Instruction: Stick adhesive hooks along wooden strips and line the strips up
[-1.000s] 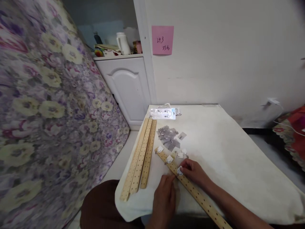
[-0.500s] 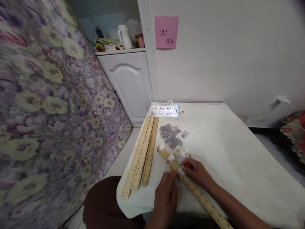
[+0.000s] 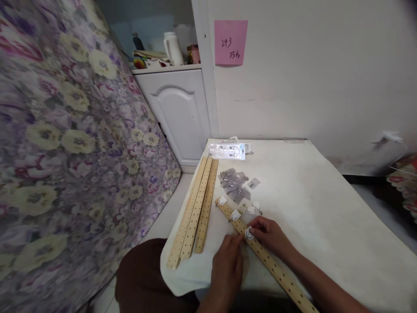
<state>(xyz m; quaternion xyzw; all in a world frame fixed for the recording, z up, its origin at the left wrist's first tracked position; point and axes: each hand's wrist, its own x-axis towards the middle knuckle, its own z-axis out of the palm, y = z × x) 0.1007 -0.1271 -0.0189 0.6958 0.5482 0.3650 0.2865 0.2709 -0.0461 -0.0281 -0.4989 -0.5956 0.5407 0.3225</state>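
A long wooden strip with rows of small holes (image 3: 276, 271) lies slantwise across the table's front and runs past its near edge. My right hand (image 3: 269, 234) pinches a small white tag (image 3: 249, 234) against the strip. From the other side, my left hand (image 3: 227, 263) is closed, its fingertips at the strip's edge beside that tag; any smaller part between them is hidden. Two more white tags, one near the far end (image 3: 222, 200) and one lower (image 3: 235, 215), sit on the strip with small metal pieces at its edge.
Three similar strips (image 3: 195, 208) lie side by side at left. Beyond my hands are a pile of small clear packets (image 3: 233, 184), a lone packet (image 3: 253, 183) and loose white tags (image 3: 250, 209). A clear blister pack (image 3: 226, 151) rests at the table's back edge, near the wall.
The view has shifted very slightly. Both hands keep their places at the same tag on the strip, with hardly any finger movement.
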